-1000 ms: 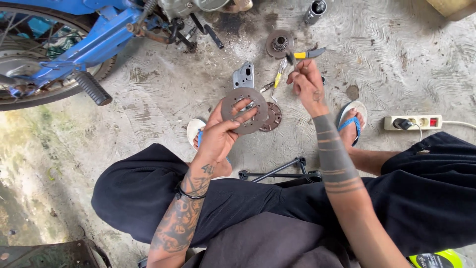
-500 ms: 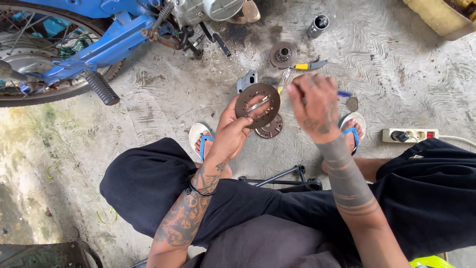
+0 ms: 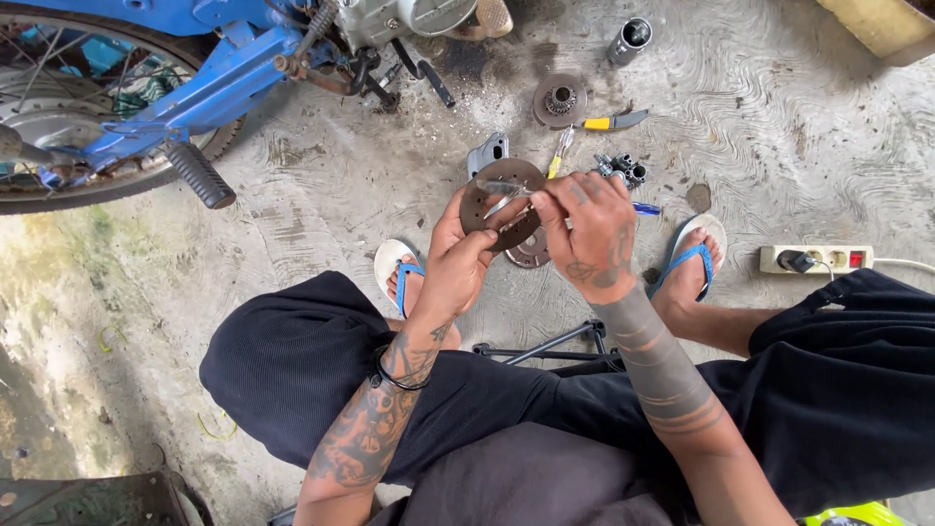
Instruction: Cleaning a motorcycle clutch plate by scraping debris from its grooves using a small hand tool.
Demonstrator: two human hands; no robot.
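rust-brown round metal plate [image 3: 502, 200] showing dark holes | motorcycle frame [image 3: 209, 93] gleaming blue | flip-flop straps [image 3: 687, 258] showing blue | power strip [image 3: 823, 259] looking white

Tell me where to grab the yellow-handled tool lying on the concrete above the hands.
Take the yellow-handled tool by its yellow grip, coming straight down from above. It lies flat on the grey concrete floor, its dark metal end pointing right, its left end close to the round brown hub part. The grip's long sides look free for fingers.
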